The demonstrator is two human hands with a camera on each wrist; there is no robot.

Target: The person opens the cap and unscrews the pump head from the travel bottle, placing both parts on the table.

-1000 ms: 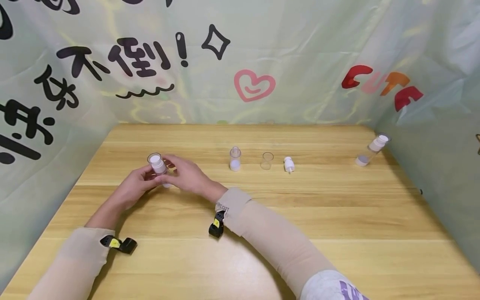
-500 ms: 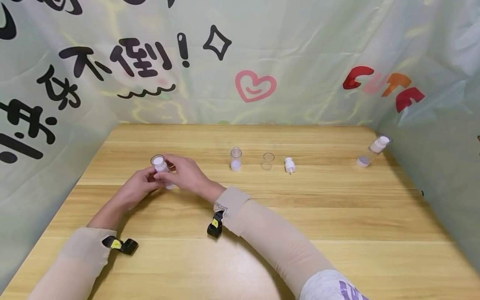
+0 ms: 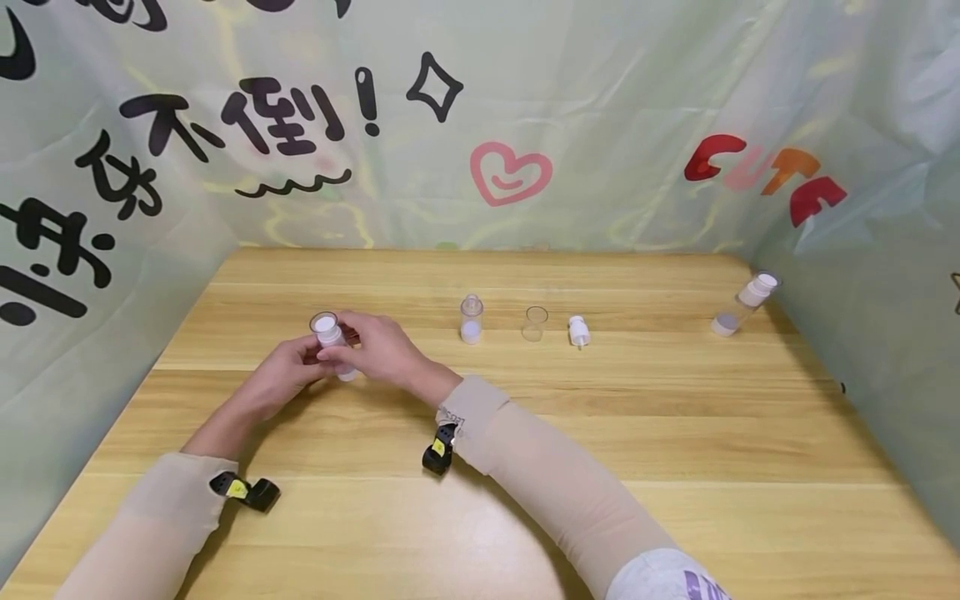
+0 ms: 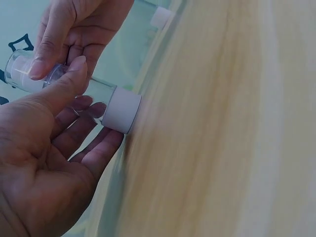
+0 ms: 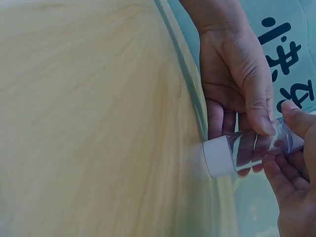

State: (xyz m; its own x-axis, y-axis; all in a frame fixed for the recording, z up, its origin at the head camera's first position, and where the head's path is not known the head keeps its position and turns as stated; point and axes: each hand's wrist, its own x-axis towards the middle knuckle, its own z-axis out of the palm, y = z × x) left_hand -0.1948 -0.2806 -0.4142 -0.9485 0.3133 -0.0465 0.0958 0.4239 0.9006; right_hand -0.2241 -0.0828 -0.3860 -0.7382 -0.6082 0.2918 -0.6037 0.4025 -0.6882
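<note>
White-and-clear cylindrical bottle (image 3: pixel 330 333) I held upright-leaning: left hand (image 3: pixel 285 375) curled around clear body (image 4: pixel 103 88), right hand (image 3: pixel 386 350) pinched white upper part (image 4: pixel 23 72).

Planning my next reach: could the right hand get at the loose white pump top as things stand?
Probably, once the right hand releases the held bottle. The middle bottle and clear cap sit in between, but nothing shows blocking the pump top from the near side.

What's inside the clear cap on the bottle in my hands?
A white top shows through the clear cap of the bottle. The right hand covers part of that top, which cannot be seen there.
</note>
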